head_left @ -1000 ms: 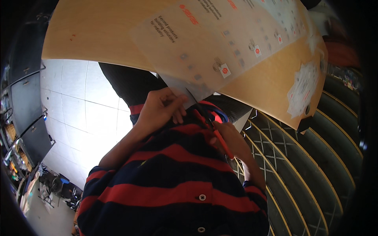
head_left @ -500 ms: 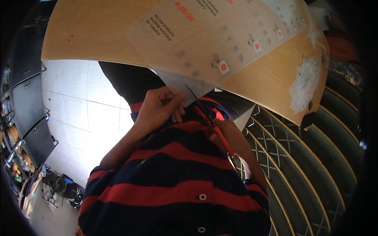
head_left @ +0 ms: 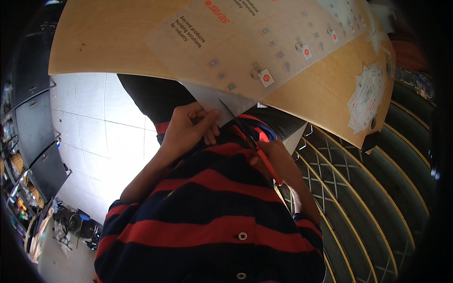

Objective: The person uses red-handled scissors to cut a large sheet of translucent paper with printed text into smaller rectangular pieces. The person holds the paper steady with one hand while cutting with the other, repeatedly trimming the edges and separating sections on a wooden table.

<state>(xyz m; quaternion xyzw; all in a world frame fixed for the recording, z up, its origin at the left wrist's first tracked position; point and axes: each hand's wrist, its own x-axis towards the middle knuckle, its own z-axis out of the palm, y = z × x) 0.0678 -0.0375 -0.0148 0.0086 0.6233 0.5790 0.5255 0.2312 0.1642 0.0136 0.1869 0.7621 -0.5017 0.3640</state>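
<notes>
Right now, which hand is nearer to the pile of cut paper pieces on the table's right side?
The right hand, holding red-handled scissors, is nearer the pile. The left hand grips the printed sheet farther left.

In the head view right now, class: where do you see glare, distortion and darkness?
Head view: glare whitens the tiled floor; the fisheye bends the wooden table's edge; corners go black; the left hand on the printed sheet and the red-handled scissors stay fairly sharp.
</notes>
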